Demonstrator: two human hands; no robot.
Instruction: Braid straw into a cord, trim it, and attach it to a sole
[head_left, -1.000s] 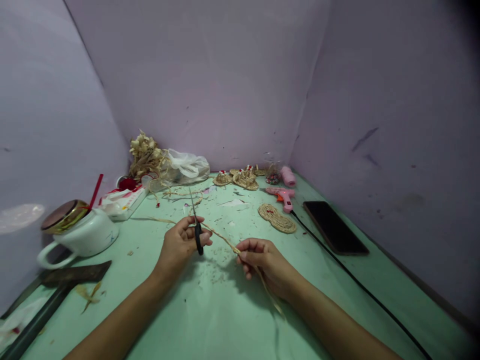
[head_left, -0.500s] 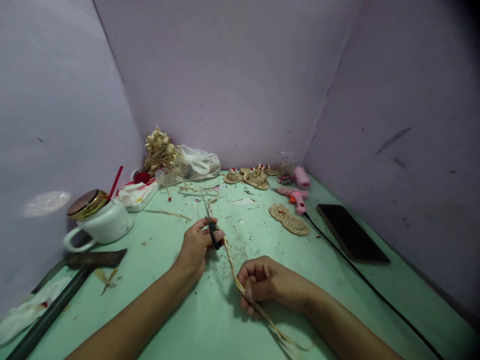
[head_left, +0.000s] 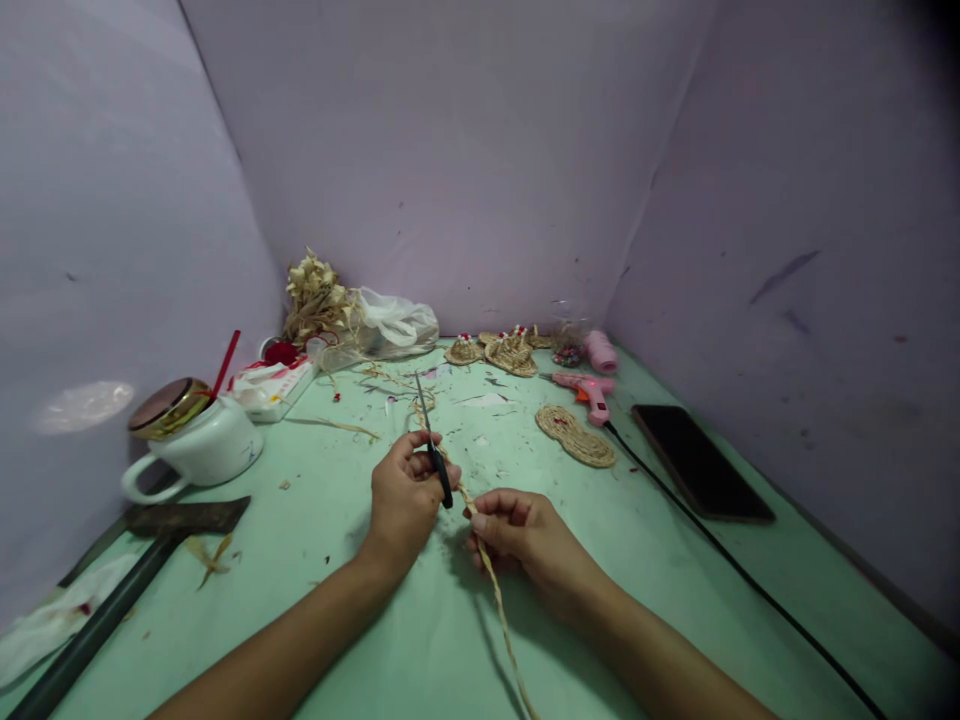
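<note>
My left hand (head_left: pixel 407 492) is closed around a pair of scissors (head_left: pixel 439 470) with black handles, blades pointing away from me. The same hand also touches a twisted straw cord (head_left: pixel 497 590), which runs beneath the scissors and down toward me. Just to the right, my right hand (head_left: pixel 517 538) pinches that cord between thumb and fingers. Beyond the scissors, the cord's far part lies on the green tabletop. A flat figure-eight woven straw piece (head_left: pixel 575 436) lies to the right of my hands.
A pink glue gun (head_left: pixel 589 392) trails a black cable past a dark phone (head_left: pixel 701 462). Small straw pieces (head_left: pixel 511 352) with beads sit at the back. On the left stand a white mug (head_left: pixel 206 445), a hammer (head_left: pixel 184 518), a box (head_left: pixel 271 385) and dried flowers (head_left: pixel 315 295).
My right hand has slid up along the cord, closer to the left hand. The scissors have shifted slightly right and toward me. The cord's near end now hangs more steeply.
</note>
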